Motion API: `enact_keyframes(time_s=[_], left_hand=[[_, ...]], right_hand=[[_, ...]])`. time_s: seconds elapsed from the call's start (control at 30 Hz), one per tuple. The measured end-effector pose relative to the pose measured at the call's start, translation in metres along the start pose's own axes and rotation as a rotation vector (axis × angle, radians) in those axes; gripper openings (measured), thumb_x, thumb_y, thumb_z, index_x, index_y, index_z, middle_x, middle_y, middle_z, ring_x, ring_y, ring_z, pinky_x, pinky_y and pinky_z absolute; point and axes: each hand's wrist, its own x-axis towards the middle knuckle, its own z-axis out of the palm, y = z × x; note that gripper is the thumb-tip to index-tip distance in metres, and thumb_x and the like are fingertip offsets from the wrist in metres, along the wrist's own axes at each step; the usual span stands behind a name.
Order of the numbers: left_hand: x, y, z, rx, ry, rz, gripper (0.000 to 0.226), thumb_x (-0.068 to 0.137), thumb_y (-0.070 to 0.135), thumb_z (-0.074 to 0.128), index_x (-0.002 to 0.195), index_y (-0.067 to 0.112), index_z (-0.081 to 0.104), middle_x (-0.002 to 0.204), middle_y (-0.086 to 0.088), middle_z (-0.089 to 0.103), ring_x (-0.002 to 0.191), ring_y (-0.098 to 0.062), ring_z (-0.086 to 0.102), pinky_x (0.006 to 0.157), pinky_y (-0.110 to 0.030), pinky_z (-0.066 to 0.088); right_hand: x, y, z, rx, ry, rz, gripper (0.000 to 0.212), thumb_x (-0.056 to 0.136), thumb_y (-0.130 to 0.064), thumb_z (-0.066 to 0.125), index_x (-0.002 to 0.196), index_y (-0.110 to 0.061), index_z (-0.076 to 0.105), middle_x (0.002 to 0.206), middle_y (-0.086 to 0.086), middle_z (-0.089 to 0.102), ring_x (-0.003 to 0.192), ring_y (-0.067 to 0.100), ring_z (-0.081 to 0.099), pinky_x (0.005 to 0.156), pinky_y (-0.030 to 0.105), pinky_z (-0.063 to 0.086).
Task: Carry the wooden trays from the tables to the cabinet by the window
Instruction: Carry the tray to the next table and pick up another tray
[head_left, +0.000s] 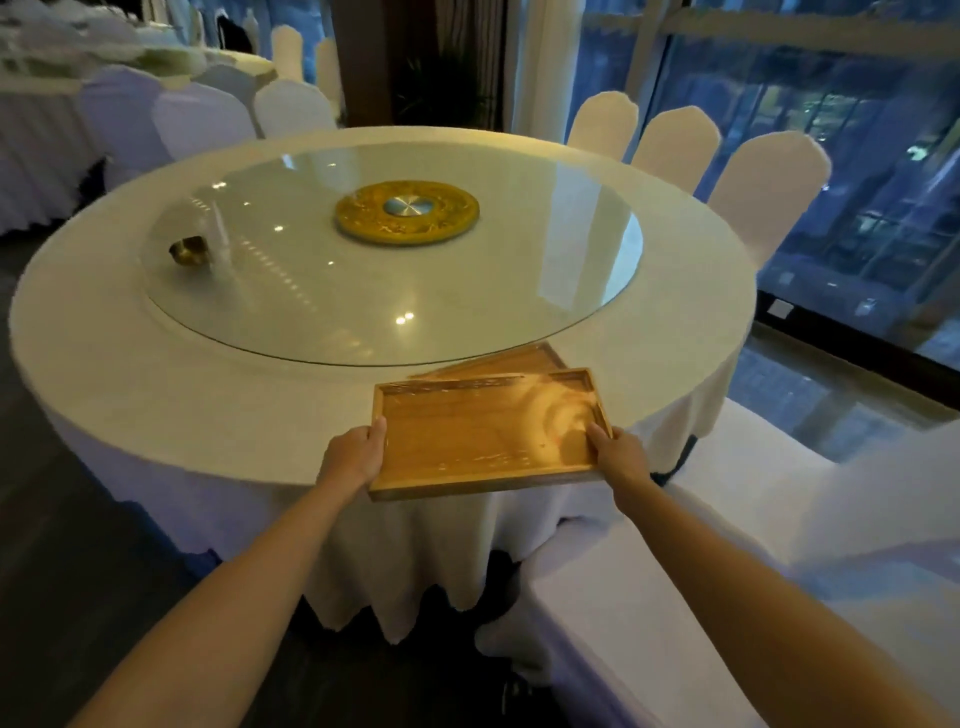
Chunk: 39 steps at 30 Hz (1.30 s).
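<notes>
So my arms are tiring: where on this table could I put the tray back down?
Bare cloth ring between the glass turntable and the table edge, all along the left. Crowded only by the second tray just beyond yours.

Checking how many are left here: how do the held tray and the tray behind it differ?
The held tray is gripped at its short ends by the left hand and right hand; the rear tray is untouched. The held tray overhangs the table edge; the rear tray lies wholly on the cloth. The held tray shows whole; the rear tray is partly covered and angled differently. Both are rectangular, rimmed and wooden.
</notes>
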Motion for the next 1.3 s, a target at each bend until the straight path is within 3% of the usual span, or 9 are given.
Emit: enact_keyframes(time_s=[0.17,0.4,0.47,0.6,0.67,0.77,0.93,1.0,1.3], left_hand=[[0.07,0.04,0.032,0.003,0.022,-0.095,0.061,0.1,0.041,0.017,0.118,0.001,0.059,0.118,-0.021,0.063,0.106,-0.035,0.059,0.089,-0.039,0.047],[0.121,0.052,0.059,0.036,-0.016,-0.193,0.062,0.1,0.04,0.016,0.119,-0.001,0.059,0.119,-0.024,0.062,0.11,-0.037,0.057,0.091,-0.04,0.046],[0.129,0.051,0.064,0.058,-0.023,-0.208,0.063,0.101,0.039,0.016,0.118,-0.003,0.059,0.118,-0.025,0.063,0.11,-0.038,0.057,0.09,-0.04,0.046],[0.145,0.055,0.067,0.078,-0.018,-0.199,0.062,0.101,0.037,0.017,0.108,-0.004,0.062,0.109,-0.026,0.065,0.096,-0.036,0.059,0.081,-0.037,0.044],[0.149,0.057,0.067,0.1,-0.018,-0.198,0.061,0.101,0.036,0.017,0.11,-0.004,0.061,0.11,-0.027,0.065,0.101,-0.038,0.059,0.085,-0.04,0.046],[0.15,0.057,0.066,0.132,-0.021,-0.202,0.061,0.101,0.036,0.016,0.112,-0.004,0.061,0.11,-0.026,0.065,0.104,-0.04,0.059,0.087,-0.041,0.047],[0.151,0.051,0.064,0.129,-0.029,-0.201,0.062,0.101,0.035,0.016,0.105,-0.005,0.062,0.101,-0.025,0.065,0.086,-0.032,0.057,0.076,-0.037,0.043],[0.15,0.05,0.065,0.118,-0.026,-0.202,0.062,0.101,0.036,0.016,0.102,-0.005,0.063,0.091,-0.022,0.062,0.09,-0.034,0.06,0.075,-0.036,0.042],[0.14,0.05,0.064,0.051,-0.045,-0.259,0.059,0.101,0.037,0.02,0.116,-0.005,0.059,0.116,-0.027,0.062,0.109,-0.039,0.057,0.09,-0.041,0.045]], right_hand=[[0.108,-0.018,0.001,-0.064,-0.07,-0.022,0.032,0.096,-0.026,0.041,0.104,0.0,0.058,0.093,0.014,0.055,0.086,0.024,0.05,0.073,0.032,0.038],[0.187,-0.024,0.017,-0.147,-0.167,0.015,0.038,0.096,-0.026,0.041,0.113,0.003,0.058,0.095,0.012,0.056,0.089,0.024,0.052,0.088,0.043,0.046],[0.201,-0.025,0.022,-0.16,-0.185,0.014,0.039,0.095,-0.027,0.042,0.112,0.004,0.059,0.094,0.012,0.057,0.088,0.024,0.052,0.082,0.041,0.045],[0.221,-0.031,0.027,-0.182,-0.213,0.004,0.029,0.095,-0.027,0.043,0.094,-0.003,0.06,0.086,0.012,0.056,0.083,0.024,0.05,0.072,0.032,0.037],[0.228,-0.034,0.027,-0.224,-0.227,0.011,0.027,0.094,-0.028,0.044,0.088,-0.006,0.059,0.078,0.009,0.055,0.08,0.024,0.049,0.07,0.032,0.037],[0.232,-0.035,0.028,-0.245,-0.234,0.048,0.031,0.091,-0.026,0.048,0.093,0.0,0.065,0.074,0.009,0.055,0.074,0.022,0.05,0.064,0.03,0.038],[0.231,-0.037,0.03,-0.259,-0.304,0.069,0.035,0.093,-0.026,0.045,0.101,0.003,0.063,0.085,0.013,0.055,0.082,0.025,0.049,0.073,0.033,0.036],[0.232,-0.038,0.03,-0.262,-0.314,0.075,0.038,0.094,-0.027,0.045,0.106,0.006,0.061,0.089,0.014,0.056,0.084,0.025,0.049,0.074,0.034,0.037],[0.231,-0.038,0.03,-0.283,-0.344,0.067,0.038,0.094,-0.027,0.043,0.109,0.005,0.059,0.093,0.014,0.055,0.087,0.025,0.049,0.076,0.034,0.038]])
